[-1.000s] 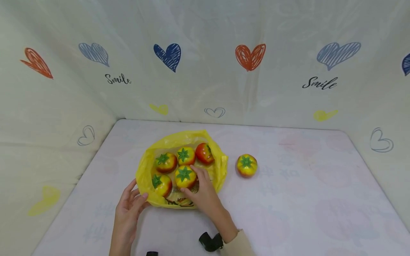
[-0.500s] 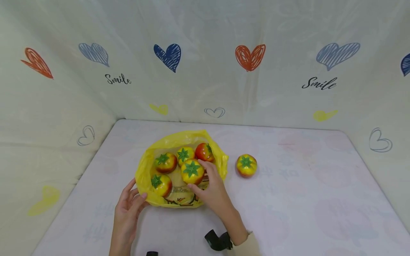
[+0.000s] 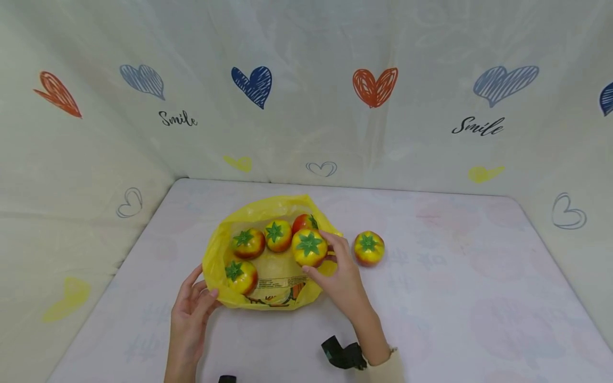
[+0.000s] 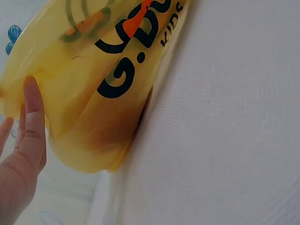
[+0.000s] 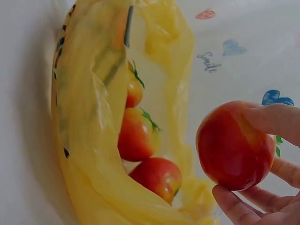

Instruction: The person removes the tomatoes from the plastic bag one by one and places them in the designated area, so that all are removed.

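My right hand [image 3: 342,274] holds a yellow-and-red tomato [image 3: 309,248] with a green star-shaped top, thumb and fingertips around its sides. It is above the right rim of a yellow plastic bag [image 3: 217,260]. From the right wrist view, the held tomato [image 5: 236,145] shows its red side and hangs apart from the bag [image 5: 89,140]. Several similar tomatoes [image 3: 248,243] lie inside the bag, one partly hidden behind the held one. My left hand [image 3: 191,314] rests against the bag's near left side, its extended fingers touching the plastic, as the left wrist view also shows.
One more tomato [image 3: 369,248] sits on the pale table [image 3: 455,287], right of the bag. A black device [image 3: 342,354] is at my right wrist. Behind the table hangs a white cloth [image 3: 306,122] printed with hearts.
The tomato in my right hand has risen from among the others in the bag and moved to the right, over the rim. My left hand stays nearly still at the bag.
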Available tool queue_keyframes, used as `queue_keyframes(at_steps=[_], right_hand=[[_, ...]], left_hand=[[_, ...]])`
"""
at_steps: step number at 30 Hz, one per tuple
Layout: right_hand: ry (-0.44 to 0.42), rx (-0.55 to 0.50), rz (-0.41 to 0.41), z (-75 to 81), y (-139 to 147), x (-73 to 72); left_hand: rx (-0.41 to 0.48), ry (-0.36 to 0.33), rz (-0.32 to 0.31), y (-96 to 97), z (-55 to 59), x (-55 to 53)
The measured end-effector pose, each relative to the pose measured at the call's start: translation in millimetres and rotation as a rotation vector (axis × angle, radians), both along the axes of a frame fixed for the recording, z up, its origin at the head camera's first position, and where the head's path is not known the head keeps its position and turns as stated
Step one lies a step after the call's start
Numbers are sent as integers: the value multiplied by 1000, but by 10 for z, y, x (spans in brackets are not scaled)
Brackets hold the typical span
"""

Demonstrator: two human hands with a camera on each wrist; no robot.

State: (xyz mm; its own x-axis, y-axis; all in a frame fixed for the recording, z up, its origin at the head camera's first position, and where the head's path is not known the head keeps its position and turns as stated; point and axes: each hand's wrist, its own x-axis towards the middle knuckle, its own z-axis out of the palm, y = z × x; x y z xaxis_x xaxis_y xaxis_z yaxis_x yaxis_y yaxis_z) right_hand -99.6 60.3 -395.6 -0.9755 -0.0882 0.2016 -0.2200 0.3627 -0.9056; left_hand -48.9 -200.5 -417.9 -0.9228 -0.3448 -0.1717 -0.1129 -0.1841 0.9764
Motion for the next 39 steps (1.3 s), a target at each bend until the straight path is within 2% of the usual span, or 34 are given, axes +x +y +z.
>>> queue_keyframes(at_steps=[5,18,26,30,36,39], right_hand=[[19,-18,-40,5,110,-31],[-24,-46,-186,-43,501,-110],[8,-137,-243,-95,715,-146],[11,-140,-277,-124,811,-159],[20,-159,-300,-207,948,-179],[32,-175,-293,-325,1038,-196]], left_hand=[[4,21,-6,-4,-8,1],[9,43,-14,-5,-20,9],[6,27,-8,-6,-20,11],[5,25,-8,-5,-19,9],[10,31,-12,-5,-21,12],[9,42,-14,-4,-22,18]])
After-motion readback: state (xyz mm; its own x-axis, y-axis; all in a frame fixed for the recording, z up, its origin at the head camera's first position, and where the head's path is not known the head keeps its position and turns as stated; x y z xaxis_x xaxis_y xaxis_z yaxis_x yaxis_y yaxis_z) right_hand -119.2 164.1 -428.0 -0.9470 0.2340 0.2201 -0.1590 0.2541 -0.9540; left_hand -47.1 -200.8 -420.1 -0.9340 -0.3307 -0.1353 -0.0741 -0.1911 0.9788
